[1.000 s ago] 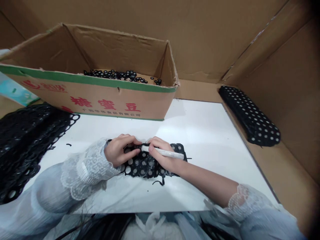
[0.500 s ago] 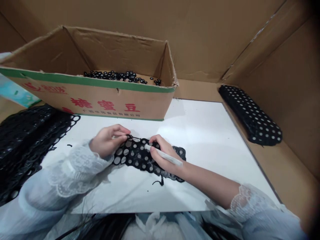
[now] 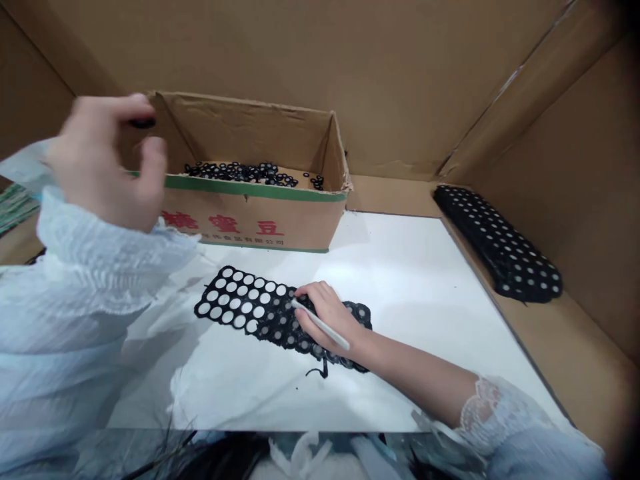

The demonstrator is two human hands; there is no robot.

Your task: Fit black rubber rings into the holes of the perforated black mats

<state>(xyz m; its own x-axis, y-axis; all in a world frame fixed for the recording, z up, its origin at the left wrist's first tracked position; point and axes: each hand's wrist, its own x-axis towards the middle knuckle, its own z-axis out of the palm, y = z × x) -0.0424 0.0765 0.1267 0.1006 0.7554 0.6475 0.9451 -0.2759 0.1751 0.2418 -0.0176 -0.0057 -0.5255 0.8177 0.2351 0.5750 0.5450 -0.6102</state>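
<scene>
A flat black sheet with rows of round holes (image 3: 235, 299) lies on the white board. White shows through the larger holes at its left; the right part has smaller grey dots. My right hand (image 3: 327, 313) rests on that right part, fingers closed round a slim white pen-shaped tool (image 3: 323, 325), its tip at the sheet. Raised over the left end of the cardboard box (image 3: 235, 207), my left hand (image 3: 107, 160) is motion-blurred, thumb and forefinger apart. A small black piece (image 3: 143, 123) is just under the forefinger, seemingly loose.
Small black rings (image 3: 240, 172) lie inside the box. A thick black dotted bundle (image 3: 500, 247) sits on the cardboard at right, beyond the white board (image 3: 410, 267). Black scraps (image 3: 320, 371) lie in front of the sheet. Cardboard walls (image 3: 400, 80) stand behind and at right.
My left hand has left the sheet's left end, moved up and left over the box, and parted its fingers. The sheet's left end now lies flat. My right hand stays in place.
</scene>
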